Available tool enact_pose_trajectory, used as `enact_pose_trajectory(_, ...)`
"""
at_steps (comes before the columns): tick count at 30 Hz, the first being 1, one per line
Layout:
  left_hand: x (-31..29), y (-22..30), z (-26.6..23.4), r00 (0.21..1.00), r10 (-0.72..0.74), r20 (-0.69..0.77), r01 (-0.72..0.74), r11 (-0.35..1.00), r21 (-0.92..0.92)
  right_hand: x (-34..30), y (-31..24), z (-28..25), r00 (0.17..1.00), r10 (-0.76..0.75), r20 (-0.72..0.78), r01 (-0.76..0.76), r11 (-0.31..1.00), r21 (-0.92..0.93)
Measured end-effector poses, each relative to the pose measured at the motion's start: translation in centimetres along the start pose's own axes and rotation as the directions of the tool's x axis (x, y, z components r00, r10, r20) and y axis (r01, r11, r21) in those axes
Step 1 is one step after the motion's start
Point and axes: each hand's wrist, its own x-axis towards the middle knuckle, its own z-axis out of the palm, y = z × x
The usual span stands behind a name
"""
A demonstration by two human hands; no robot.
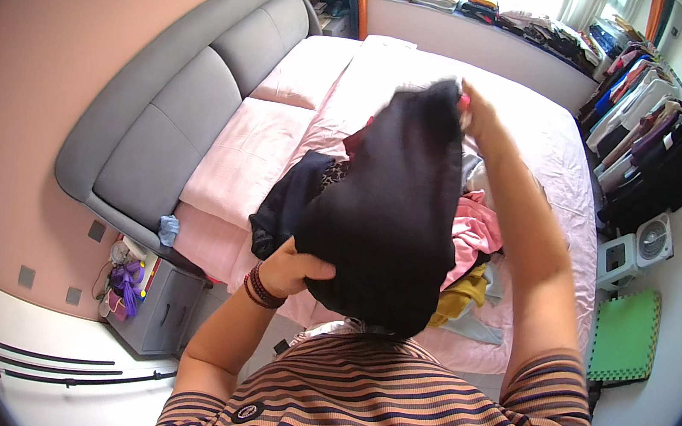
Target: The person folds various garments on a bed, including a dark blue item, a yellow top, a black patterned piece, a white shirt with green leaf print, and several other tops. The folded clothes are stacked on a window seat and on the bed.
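Note:
A black garment [393,211] hangs stretched between my two hands above the bed; its exact kind does not show. My left hand [294,272] grips its lower left edge, thumb on top of the cloth. Raised at the upper right, my right hand [473,111] holds the top corner, with something small and pink-red at its fingertips. Behind the garment lies a pile of clothes: a dark navy piece [282,205] on the left, a pink one [475,231] and a mustard-yellow one [460,299] on the right. The black cloth hides the middle of the pile.
The pink-sheeted bed [533,126] has a grey padded headboard [184,97] on the left. A grey nightstand [164,310] stands at the near left. Clothes hang on a rack [654,125] at right, near a white fan [654,240] and a green foam mat [624,337].

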Motion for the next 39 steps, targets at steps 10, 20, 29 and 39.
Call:
enact_pose_trajectory(10,5.4,-0.3,-2.6,0.856,-0.203,-0.476,0.195,0.979,-0.067,-17.4,20.3,-1.6,0.897,0.404,0.181,-0.397,0.915,-0.071)
enact_pose_trajectory(20,8.3,3.6,0.8,0.945,-0.042,-0.323,0.124,0.964,0.237,-17.4,15.9,3.2,0.904,0.248,0.348,-0.124,0.932,-0.340)
enact_pose_trajectory(29,8.5,7.5,0.5,0.965,0.226,-0.133,-0.162,0.913,0.374,-15.9,8.7,7.7,0.819,-0.352,0.454,0.544,0.728,-0.417)
enact_pose_trajectory(39,14.0,4.7,-8.2,0.814,0.433,0.387,-0.391,-0.084,0.917,-18.5,0.8,13.6,0.798,-0.493,0.347,0.602,0.655,-0.456)
